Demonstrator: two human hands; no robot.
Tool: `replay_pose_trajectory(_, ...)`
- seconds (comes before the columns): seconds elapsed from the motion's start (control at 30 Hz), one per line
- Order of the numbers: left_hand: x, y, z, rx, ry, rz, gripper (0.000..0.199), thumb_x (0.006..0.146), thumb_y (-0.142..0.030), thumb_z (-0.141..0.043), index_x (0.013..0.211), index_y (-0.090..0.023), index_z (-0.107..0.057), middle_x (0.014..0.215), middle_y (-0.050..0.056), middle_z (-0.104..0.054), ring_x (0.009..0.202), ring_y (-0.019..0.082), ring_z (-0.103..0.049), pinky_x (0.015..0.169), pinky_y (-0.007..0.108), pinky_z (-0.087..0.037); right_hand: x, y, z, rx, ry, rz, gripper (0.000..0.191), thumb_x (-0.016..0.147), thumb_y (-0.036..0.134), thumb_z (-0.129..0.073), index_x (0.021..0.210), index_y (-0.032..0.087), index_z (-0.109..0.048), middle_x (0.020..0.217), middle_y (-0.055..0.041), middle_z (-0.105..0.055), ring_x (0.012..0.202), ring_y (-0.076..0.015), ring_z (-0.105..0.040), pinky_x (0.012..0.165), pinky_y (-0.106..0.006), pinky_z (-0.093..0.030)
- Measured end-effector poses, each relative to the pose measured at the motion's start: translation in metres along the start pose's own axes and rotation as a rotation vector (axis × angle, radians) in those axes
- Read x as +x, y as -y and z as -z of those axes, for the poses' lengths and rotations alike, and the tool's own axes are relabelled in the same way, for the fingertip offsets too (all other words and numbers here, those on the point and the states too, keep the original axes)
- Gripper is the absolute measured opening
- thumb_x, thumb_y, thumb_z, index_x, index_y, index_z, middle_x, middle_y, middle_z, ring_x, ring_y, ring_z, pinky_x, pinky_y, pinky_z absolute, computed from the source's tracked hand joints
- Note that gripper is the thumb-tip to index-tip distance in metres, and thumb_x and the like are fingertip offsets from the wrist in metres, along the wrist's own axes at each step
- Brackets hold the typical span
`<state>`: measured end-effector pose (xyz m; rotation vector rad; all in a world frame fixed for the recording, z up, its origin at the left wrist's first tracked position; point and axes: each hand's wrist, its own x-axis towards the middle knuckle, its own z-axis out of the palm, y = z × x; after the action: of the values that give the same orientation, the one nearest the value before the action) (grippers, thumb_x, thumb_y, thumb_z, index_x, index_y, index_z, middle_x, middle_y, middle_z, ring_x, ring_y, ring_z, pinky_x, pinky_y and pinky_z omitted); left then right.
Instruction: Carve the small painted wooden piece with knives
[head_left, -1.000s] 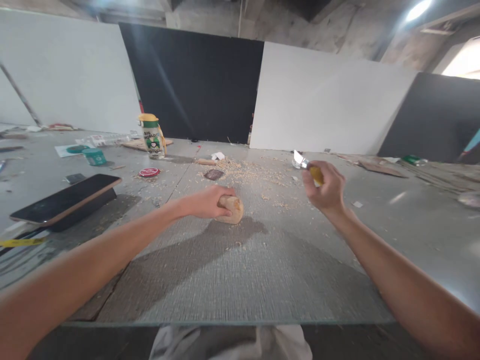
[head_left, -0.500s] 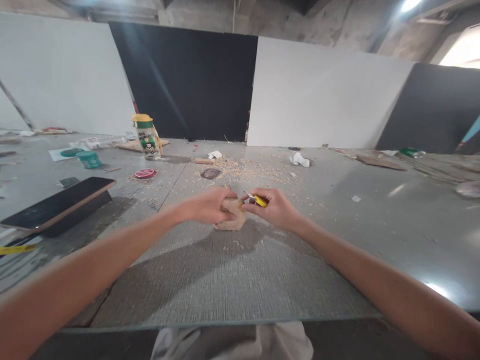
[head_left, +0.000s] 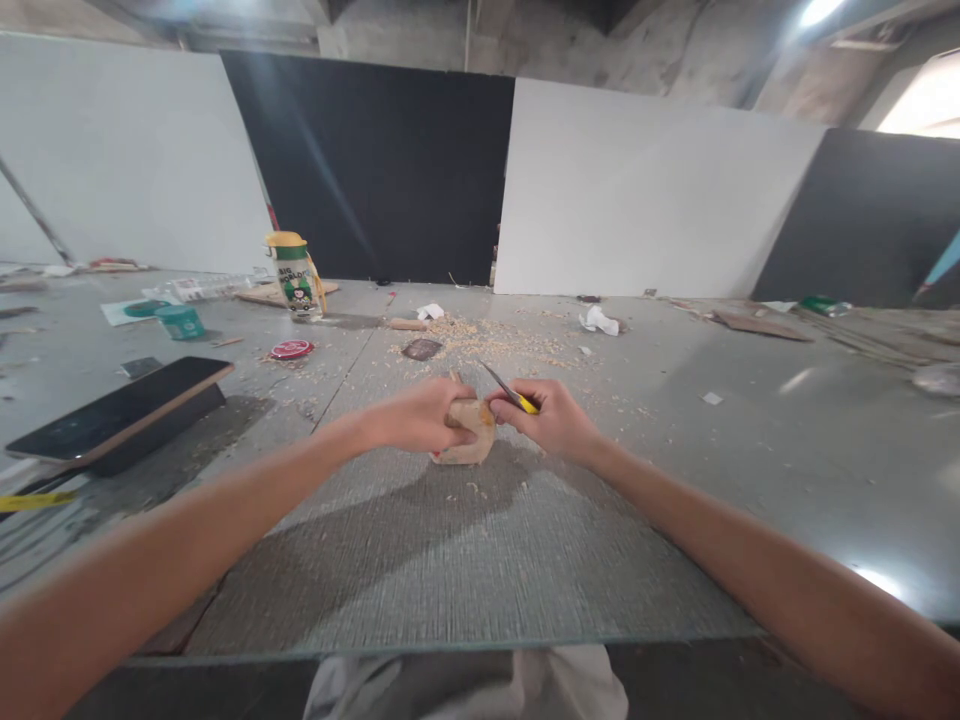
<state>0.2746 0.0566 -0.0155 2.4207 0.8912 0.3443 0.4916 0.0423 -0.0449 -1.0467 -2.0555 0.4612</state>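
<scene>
My left hand point(head_left: 426, 414) is closed around a pale block of wood point(head_left: 466, 448), which stands on the grey table point(head_left: 450, 580) in front of me. Its right upper edge has a yellowish-brown patch, and my fingers hide much of its left side. In my closed right hand point(head_left: 553, 418) is a knife point(head_left: 508, 388) with a yellow handle. The blade points up and to the left, just above and behind the block. My right fingertips are close against the block's right edge; whether they touch it I cannot tell.
Wood shavings point(head_left: 487, 343) lie beyond my hands, beside a dark flat piece point(head_left: 422, 348) and crumpled tissue point(head_left: 600, 320). Toward the left are a phone on a stand point(head_left: 127, 405), a red lid point(head_left: 292, 349), a teal tub point(head_left: 180, 322) and a yellow-capped bottle point(head_left: 295, 280).
The knife blade has swung away from the block's edge and now points farther up, showing more of its length. My left hand and the block have stayed nearly in place.
</scene>
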Motion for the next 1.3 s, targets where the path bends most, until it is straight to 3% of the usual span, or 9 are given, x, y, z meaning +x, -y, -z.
replay_pose_trajectory(0.2,0.0,-0.002,-0.002,-0.011,-0.039,0.046,0.024,0.075,-0.028,-0.062,0.096,-0.019,-0.057,0.072,-0.001,-0.056,0.059,0.012,-0.053,0.048,0.025,-0.033,0.001,-0.003,-0.007,0.008,-0.013,-0.014,0.023,0.083,0.038,-0.063,0.084,0.016,-0.069,0.065,0.0023,-0.054,0.059,-0.0104,-0.042,0.055,-0.025,-0.031)
replay_pose_trajectory(0.43,0.003,0.005,0.001,-0.147,-0.161,0.035,0.05,0.069,-0.03,-0.074,0.112,-0.017,-0.053,0.095,0.003,-0.061,0.08,0.016,-0.059,0.063,0.027,-0.046,0.002,0.0,-0.004,0.158,0.034,-0.049,0.023,0.086,0.04,-0.06,0.082,0.017,-0.061,0.061,0.0035,-0.052,0.054,-0.0098,-0.046,0.051,-0.024,-0.035)
replay_pose_trajectory(0.6,0.006,0.018,-0.002,-0.552,-0.006,0.124,0.044,0.081,-0.031,-0.065,0.122,-0.018,-0.054,0.117,0.012,-0.064,0.103,0.024,-0.063,0.072,0.032,-0.056,0.003,-0.002,0.002,0.294,0.004,-0.143,0.029,0.087,0.047,-0.059,0.088,0.019,-0.056,0.057,0.0045,-0.052,0.045,-0.0088,-0.046,0.043,-0.023,-0.035)
replay_pose_trajectory(0.8,0.008,0.027,-0.007,-0.542,0.028,0.165,0.043,0.08,-0.03,-0.068,0.118,-0.015,-0.056,0.111,0.012,-0.065,0.097,0.024,-0.066,0.071,0.033,-0.058,0.002,-0.014,0.018,-0.123,-0.066,-0.038,0.036,0.094,0.053,-0.046,0.095,0.019,-0.058,0.068,0.0,-0.057,0.058,-0.013,-0.049,0.054,-0.027,-0.034)
replay_pose_trajectory(0.9,0.007,0.026,-0.005,-0.459,0.046,0.157,0.04,0.079,-0.033,-0.068,0.114,-0.014,-0.059,0.108,0.011,-0.067,0.094,0.022,-0.066,0.073,0.032,-0.055,-0.003,-0.018,0.027,-0.308,-0.006,0.028,0.033,0.098,0.049,-0.039,0.1,0.019,-0.055,0.074,-0.0012,-0.06,0.062,-0.0147,-0.052,0.058,-0.029,-0.033)
replay_pose_trajectory(1.1,0.005,0.026,0.001,-0.434,0.032,0.12,0.039,0.078,-0.034,-0.069,0.112,-0.017,-0.06,0.1,0.006,-0.066,0.089,0.019,-0.064,0.071,0.029,-0.05,-0.008,-0.017,0.029,-0.502,0.1,0.217,0.03,0.097,0.045,-0.041,0.093,0.02,-0.057,0.08,-0.0035,-0.064,0.07,-0.0172,-0.056,0.063,-0.029,-0.033)
replay_pose_trajectory(1.3,0.004,0.027,0.002,-0.526,0.047,0.123,0.038,0.078,-0.036,-0.071,0.11,-0.018,-0.061,0.1,0.005,-0.066,0.088,0.017,-0.062,0.072,0.026,-0.047,-0.009,-0.016,0.028,-0.585,0.145,0.272,0.033,0.096,0.047,-0.042,0.086,0.02,-0.059,0.078,-0.0032,-0.065,0.072,-0.0169,-0.057,0.061,-0.029,-0.03)
